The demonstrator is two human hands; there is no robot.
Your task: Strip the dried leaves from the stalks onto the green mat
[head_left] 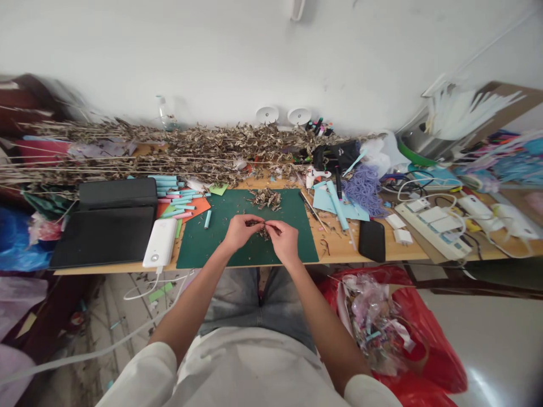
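Note:
My left hand (pixel 241 233) and my right hand (pixel 284 242) meet over the green cutting mat (pixel 201 249). Both are closed, fingertips pinched on dry brown leaves (pixel 263 233) between them; the exact piece each one grips is partly hidden by the fingers. Just beyond the hands lies a small heap of crumpled dried leaves (pixel 265 199). One light-blue paper tube (pixel 207 219) rests on the mat's left side.
Dried leafy stalks (pixel 212 150) stretch along the table's back. To the left are a black tablet case (pixel 106 234), a white power bank (pixel 160 243) and several paper tubes. On the right sit a black phone (pixel 372 240), purple yarn (pixel 363 189) and a power strip (pixel 436 229). A red bag (pixel 441 350) is below.

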